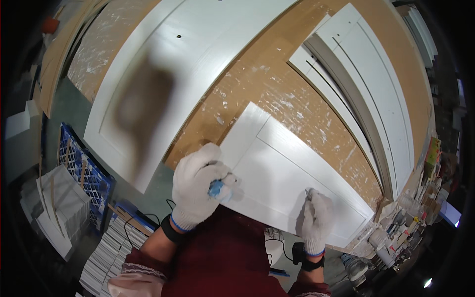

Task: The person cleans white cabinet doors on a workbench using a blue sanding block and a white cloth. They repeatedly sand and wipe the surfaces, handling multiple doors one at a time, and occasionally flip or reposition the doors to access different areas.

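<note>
A white panel [269, 171] with a recessed centre lies on the brown, paint-flecked tabletop [277, 81], directly in front of me. At its left end, my left hand [194, 185], in a white knit glove, is closed on a crumpled blue-and-white wad [216, 190]; its material cannot be made out. My right hand [316, 218], gloved the same way, rests over the panel's right part with its fingers pressed together. A small dark tip shows at those fingertips, too small to name.
A larger white panel [213, 34] extends over the left side, partly behind a dark blur. White slotted panels [381, 89] lie at right. Left stand a blue lattice crate [86, 178] and stacked white boards [64, 208]. Cluttered containers [401, 222] sit lower right.
</note>
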A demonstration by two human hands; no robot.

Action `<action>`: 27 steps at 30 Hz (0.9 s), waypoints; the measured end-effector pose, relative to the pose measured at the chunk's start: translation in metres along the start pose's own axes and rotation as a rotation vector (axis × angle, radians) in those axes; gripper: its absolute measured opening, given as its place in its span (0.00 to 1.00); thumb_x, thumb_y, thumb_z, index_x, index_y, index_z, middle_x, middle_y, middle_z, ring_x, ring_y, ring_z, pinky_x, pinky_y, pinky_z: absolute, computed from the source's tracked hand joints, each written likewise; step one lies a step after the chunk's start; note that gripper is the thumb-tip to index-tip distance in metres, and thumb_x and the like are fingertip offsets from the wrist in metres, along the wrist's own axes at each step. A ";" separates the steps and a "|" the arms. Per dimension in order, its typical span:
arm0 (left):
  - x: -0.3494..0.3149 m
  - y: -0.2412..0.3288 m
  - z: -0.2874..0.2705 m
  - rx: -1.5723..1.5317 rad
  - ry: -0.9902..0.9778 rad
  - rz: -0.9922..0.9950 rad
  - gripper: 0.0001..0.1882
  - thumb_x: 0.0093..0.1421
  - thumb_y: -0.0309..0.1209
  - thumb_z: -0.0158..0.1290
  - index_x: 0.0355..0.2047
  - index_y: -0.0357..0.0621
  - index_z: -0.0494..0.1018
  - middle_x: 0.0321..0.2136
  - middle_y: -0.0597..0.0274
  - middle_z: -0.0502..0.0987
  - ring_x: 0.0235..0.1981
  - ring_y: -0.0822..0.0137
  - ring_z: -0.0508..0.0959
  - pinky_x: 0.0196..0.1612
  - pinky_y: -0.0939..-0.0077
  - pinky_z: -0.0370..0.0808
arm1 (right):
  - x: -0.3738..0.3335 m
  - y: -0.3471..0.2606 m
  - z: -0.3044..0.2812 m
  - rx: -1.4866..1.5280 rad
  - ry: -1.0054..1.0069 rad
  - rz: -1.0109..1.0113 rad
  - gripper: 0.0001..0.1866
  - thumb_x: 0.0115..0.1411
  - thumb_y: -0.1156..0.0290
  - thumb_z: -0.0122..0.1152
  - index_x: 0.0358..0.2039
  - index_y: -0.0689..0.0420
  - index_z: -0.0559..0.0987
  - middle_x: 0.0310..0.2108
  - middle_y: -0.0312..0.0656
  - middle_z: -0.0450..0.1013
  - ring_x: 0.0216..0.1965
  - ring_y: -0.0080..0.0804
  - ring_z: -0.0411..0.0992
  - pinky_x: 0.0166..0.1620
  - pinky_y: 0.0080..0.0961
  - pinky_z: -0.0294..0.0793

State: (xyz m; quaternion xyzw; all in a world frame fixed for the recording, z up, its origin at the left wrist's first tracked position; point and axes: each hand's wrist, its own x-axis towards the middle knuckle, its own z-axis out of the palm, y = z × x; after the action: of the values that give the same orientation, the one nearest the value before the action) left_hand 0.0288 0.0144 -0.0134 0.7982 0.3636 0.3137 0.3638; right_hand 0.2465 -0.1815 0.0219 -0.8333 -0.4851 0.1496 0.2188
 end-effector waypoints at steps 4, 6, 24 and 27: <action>-0.005 -0.004 0.001 -0.007 0.025 0.030 0.12 0.47 0.13 0.60 0.30 0.35 0.70 0.42 0.48 0.71 0.24 0.67 0.75 0.25 0.75 0.75 | -0.004 0.012 0.010 0.028 0.032 -0.031 0.18 0.52 0.84 0.58 0.45 0.59 0.78 0.34 0.47 0.75 0.36 0.47 0.74 0.40 0.38 0.74; -0.006 -0.004 0.000 -0.039 0.018 -0.014 0.13 0.46 0.17 0.62 0.31 0.38 0.71 0.42 0.50 0.73 0.26 0.64 0.75 0.28 0.73 0.75 | -0.004 0.013 0.010 0.001 0.054 -0.035 0.18 0.51 0.84 0.58 0.44 0.59 0.78 0.34 0.47 0.75 0.35 0.47 0.74 0.39 0.38 0.74; -0.008 0.014 0.017 0.046 0.019 -0.305 0.11 0.46 0.12 0.59 0.29 0.34 0.71 0.50 0.49 0.71 0.49 0.58 0.72 0.51 0.72 0.69 | 0.027 -0.021 0.004 -0.387 -0.224 0.243 0.13 0.57 0.68 0.54 0.41 0.48 0.82 0.33 0.41 0.77 0.34 0.41 0.75 0.39 0.39 0.75; -0.008 0.009 0.016 0.060 0.016 -0.182 0.13 0.45 0.10 0.57 0.25 0.35 0.64 0.38 0.55 0.70 0.36 0.63 0.70 0.44 0.74 0.68 | 0.004 0.021 -0.029 -0.107 0.074 0.418 0.14 0.56 0.67 0.56 0.42 0.50 0.82 0.33 0.41 0.77 0.33 0.43 0.75 0.37 0.38 0.75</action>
State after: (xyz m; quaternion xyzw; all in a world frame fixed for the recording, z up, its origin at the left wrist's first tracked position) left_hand 0.0395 -0.0022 -0.0167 0.7699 0.4468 0.2744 0.3638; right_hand 0.2778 -0.1935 0.0358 -0.9311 -0.3007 0.1348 0.1561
